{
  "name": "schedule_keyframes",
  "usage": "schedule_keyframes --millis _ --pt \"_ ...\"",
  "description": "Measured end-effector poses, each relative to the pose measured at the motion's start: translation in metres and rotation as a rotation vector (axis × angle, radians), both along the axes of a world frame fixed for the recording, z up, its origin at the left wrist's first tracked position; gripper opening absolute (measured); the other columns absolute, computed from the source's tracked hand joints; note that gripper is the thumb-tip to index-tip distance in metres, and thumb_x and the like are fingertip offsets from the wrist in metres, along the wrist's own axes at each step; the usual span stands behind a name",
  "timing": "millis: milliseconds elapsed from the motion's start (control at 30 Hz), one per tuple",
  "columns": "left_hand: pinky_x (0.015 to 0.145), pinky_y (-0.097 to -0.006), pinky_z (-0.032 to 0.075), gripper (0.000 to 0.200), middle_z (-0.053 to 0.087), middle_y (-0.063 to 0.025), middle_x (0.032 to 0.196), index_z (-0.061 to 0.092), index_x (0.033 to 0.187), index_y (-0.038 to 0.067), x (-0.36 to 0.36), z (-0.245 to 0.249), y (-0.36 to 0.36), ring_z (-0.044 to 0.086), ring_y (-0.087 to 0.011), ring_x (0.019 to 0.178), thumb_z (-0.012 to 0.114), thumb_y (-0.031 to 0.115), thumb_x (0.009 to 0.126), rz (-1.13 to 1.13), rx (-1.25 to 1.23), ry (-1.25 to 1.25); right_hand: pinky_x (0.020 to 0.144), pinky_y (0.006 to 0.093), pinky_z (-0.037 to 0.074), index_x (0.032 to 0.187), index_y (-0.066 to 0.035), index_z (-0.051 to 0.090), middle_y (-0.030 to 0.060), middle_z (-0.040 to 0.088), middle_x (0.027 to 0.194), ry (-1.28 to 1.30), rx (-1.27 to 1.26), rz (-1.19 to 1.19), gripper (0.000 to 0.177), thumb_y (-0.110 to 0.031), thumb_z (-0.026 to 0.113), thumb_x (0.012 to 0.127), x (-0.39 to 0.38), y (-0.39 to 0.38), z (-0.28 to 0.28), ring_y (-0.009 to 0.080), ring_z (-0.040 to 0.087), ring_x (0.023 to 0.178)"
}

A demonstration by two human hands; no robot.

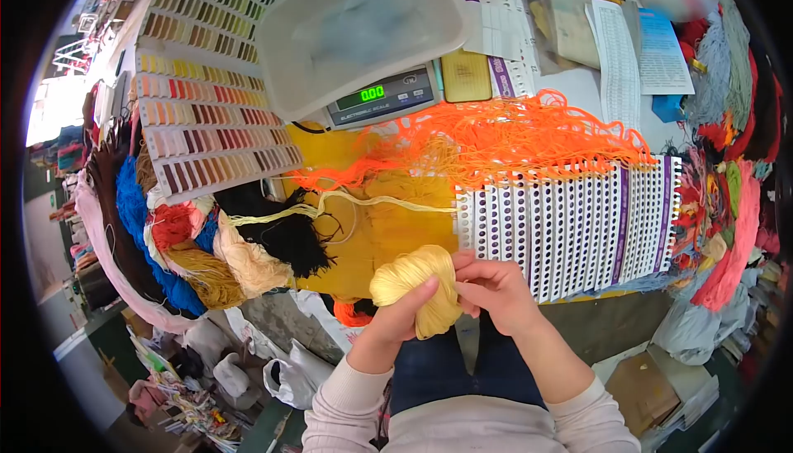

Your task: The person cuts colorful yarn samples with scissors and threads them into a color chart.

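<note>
A pale yellow skein of thread (413,275), bundled into a rounded ball, is held above the front edge of the table, close to my body. My left hand (398,314) grips it from the lower left, thumb lying across its front. At its right side my right hand (502,292) has its fingers curled and pinched together against the threads; the exact strand between them is too small to make out. Behind the skein, a loose pale yellow strand (388,201) runs across the yellow tabletop (372,234).
White punched thread cards (562,230) lie at the right, with a tangle of orange thread (512,139) behind them. An electronic scale (384,98) reading 0.00 carries a translucent plastic tub (363,32). Colour sample cards (215,114) stand at the left, near black thread (285,234) and several coloured hanks.
</note>
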State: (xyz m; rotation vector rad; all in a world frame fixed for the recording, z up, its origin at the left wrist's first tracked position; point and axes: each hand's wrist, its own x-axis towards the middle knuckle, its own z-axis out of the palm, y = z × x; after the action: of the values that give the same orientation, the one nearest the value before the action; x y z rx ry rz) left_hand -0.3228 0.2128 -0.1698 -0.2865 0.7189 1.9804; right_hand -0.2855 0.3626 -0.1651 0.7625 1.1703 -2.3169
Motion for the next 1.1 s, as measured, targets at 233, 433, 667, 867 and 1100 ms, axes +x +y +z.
schedule_keyframes --millis 233,433,667,867,1100 --pt "0.081 -0.0334 0.040 0.051 0.050 -0.0151 0.104 0.035 0.115 -0.007 -0.001 0.003 0.020 0.051 -0.0227 0.094 0.049 0.026 0.078 0.049 0.108 -0.125 0.040 0.0190 0.035 0.079 0.005 0.058 0.0054 0.054 0.062 0.006 -0.134 -0.173 0.008 0.001 0.052 0.075 0.012 0.021 0.006 0.0084 0.046 0.046" --pt "0.075 -0.0298 0.044 0.038 0.055 -0.0133 0.093 0.042 0.109 -0.006 -0.003 0.007 0.036 0.055 -0.0190 0.085 0.049 0.014 0.078 -0.022 -0.057 -0.134 0.039 0.0192 0.036 0.078 0.006 0.058 0.0074 0.054 0.060 -0.044 -0.162 -0.234 0.010 0.000 0.050 0.077 0.013 0.027 0.015 0.0096 0.049 0.047" --pt "0.074 -0.0298 0.044 0.032 0.055 -0.0117 0.094 0.046 0.106 -0.006 0.001 0.001 0.044 0.055 -0.0181 0.084 0.050 0.013 0.079 -0.035 -0.026 -0.153 0.039 0.0188 0.036 0.080 0.006 0.058 0.0061 0.055 0.061 -0.008 -0.115 -0.211 0.010 0.000 0.050 0.077 0.016 0.037 0.013 0.0087 0.050 0.047" --pt "0.077 -0.0302 0.044 0.029 0.054 -0.0122 0.098 0.048 0.104 -0.004 0.000 0.006 0.050 0.054 -0.0186 0.088 0.051 0.012 0.079 -0.013 -0.078 -0.201 0.039 0.0173 0.032 0.081 0.006 0.057 0.0049 0.054 0.063 0.010 -0.054 -0.200 0.009 0.003 0.052 0.074 0.017 0.039 0.013 0.0057 0.043 0.046" --pt "0.081 -0.0302 0.042 0.031 0.051 -0.0132 0.105 0.047 0.106 -0.004 0.003 0.003 0.049 0.051 -0.0186 0.095 0.050 0.014 0.080 0.000 -0.115 -0.165 0.043 0.0167 0.030 0.081 0.005 0.056 0.0069 0.054 0.090 -0.018 -0.287 -0.222 0.009 0.001 0.051 0.075 0.022 0.049 0.007 0.0043 0.039 0.049"
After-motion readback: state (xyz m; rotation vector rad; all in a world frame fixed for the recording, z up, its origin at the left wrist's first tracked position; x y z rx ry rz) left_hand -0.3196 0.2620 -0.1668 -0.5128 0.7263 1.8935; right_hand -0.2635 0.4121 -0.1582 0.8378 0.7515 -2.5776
